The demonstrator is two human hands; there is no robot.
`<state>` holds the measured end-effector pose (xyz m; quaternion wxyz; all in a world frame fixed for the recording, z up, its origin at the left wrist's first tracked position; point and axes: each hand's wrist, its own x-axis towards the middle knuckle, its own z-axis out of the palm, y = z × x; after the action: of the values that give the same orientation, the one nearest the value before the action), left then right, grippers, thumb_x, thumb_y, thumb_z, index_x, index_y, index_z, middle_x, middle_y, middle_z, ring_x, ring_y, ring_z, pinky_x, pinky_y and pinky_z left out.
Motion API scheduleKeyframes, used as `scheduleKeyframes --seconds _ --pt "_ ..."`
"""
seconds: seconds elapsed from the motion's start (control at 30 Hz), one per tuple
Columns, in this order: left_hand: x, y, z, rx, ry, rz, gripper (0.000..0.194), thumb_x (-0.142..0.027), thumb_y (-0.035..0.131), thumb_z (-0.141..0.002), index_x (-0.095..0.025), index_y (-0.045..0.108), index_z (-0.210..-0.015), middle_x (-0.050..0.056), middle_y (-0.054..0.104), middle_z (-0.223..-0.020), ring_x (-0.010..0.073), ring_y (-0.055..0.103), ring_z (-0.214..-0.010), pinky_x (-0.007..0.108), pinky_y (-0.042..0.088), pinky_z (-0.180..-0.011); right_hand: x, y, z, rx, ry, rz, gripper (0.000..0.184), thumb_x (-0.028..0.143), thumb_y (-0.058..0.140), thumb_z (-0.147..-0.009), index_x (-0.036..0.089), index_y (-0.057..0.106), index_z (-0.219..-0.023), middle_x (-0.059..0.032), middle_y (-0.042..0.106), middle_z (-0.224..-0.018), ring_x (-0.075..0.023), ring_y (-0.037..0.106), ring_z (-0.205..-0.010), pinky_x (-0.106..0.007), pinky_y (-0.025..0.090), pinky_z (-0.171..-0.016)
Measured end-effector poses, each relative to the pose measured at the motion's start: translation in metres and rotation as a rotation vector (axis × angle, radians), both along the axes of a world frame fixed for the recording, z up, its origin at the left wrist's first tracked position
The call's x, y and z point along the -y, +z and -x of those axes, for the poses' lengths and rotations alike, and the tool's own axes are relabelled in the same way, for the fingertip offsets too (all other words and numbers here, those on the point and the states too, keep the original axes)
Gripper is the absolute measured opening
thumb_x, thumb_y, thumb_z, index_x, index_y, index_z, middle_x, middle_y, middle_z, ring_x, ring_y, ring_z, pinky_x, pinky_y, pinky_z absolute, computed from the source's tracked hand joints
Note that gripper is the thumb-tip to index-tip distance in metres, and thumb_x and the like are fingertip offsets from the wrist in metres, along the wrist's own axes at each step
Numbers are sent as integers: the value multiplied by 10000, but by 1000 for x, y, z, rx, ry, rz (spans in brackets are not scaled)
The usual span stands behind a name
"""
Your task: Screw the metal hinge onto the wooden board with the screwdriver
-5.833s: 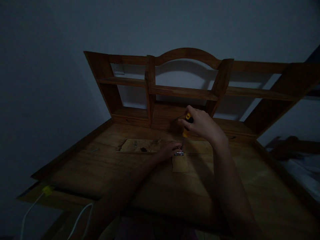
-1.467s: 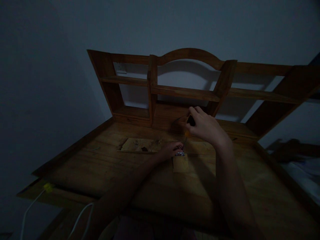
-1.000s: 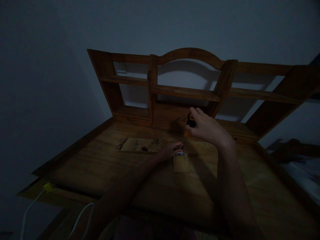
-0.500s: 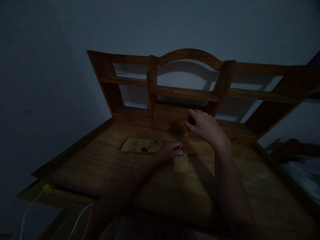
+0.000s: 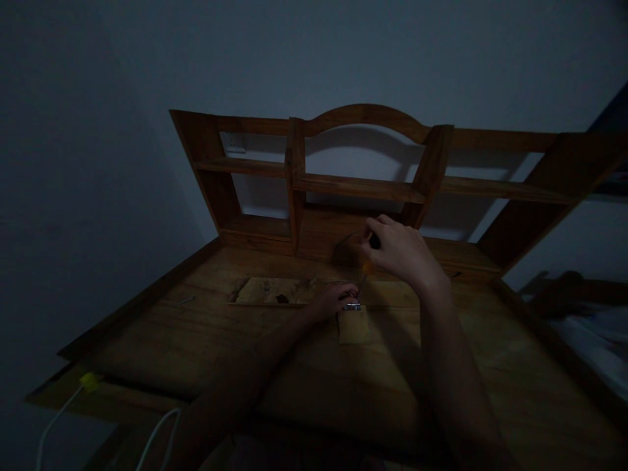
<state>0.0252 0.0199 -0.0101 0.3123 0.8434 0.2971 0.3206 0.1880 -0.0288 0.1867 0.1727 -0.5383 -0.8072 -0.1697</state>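
Note:
My right hand (image 5: 395,245) is closed around the dark and yellow handle of a screwdriver (image 5: 367,267). Its thin shaft points down toward a small metal hinge (image 5: 352,306). The hinge lies at the far edge of a small square wood block (image 5: 353,327) on the desk. My left hand (image 5: 337,299) rests low beside the hinge, its fingers curled against the hinge and the wood behind it. Dim light hides exactly what those fingers pinch. The screwdriver's tip is too small and dark to make out.
A long rough-edged board (image 5: 275,291) lies behind my left hand. A small metal piece (image 5: 186,300) sits on the desk (image 5: 206,340) at left. Wooden shelving (image 5: 360,188) stands along the back. A white cable with a yellow end (image 5: 89,382) hangs at the front left edge.
My view has shifted slightly, so the scene sits a little lower. Both hands keep nearly the same place, with the screwdriver still over the hinge.

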Motion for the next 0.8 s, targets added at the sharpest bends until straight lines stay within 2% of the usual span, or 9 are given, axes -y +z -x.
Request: scheduleKeyframes --seconds 0.13,0.3,0.43,0.53,0.63,0.73,0.8 --pt "0 0 0 -6 0 8 106 -242 577 -893 -167 633 -944 38 679 -947 163 611 -903 257 455 -830 1 1 0 -19 29 17 273 351 480 -902 198 561 -1113 -95 621 -1091 -248 622 -890 -331 387 -701" --pt "-2 -4 -1 5 1 0 118 -248 557 -906 -166 633 -942 35 673 -943 158 608 -892 253 450 -811 -3 -1 -2 9 16 14 209 357 465 -925 220 593 -1016 -66 642 -1003 -236 627 -852 -322 375 -677" --pt "-3 -5 -1 -3 -2 15 127 -256 562 -897 -171 636 -956 33 680 -950 161 609 -892 260 456 -820 -2 0 -3 -19 86 69 214 308 511 -880 223 588 -1061 -71 608 -1085 -225 623 -890 -318 394 -714" --pt "-2 -3 -1 -10 5 33 117 -249 565 -889 -172 633 -945 31 680 -932 162 610 -883 256 458 -808 -1 0 -1 -21 49 74 261 337 493 -902 206 580 -1111 -94 602 -1095 -243 622 -916 -327 400 -717" --pt "-2 -2 -1 -4 11 12 105 -238 566 -888 -170 632 -932 25 676 -914 156 610 -864 246 450 -787 0 0 1 19 2 39 234 341 440 -940 206 602 -1042 -93 614 -1052 -248 627 -890 -335 391 -690" --pt "-2 -2 -1 8 10 -15 91 -233 575 -884 -168 630 -914 17 668 -899 152 606 -853 244 443 -789 1 0 1 19 52 33 195 312 470 -911 209 584 -1031 -80 605 -1072 -227 624 -847 -327 390 -684" --pt "-3 -4 -1 5 9 -15 90 -238 574 -887 -171 628 -912 14 663 -894 150 604 -847 242 441 -786 2 -1 0 -9 87 49 230 312 499 -884 206 557 -1080 -81 593 -1108 -214 617 -838 -321 396 -694"
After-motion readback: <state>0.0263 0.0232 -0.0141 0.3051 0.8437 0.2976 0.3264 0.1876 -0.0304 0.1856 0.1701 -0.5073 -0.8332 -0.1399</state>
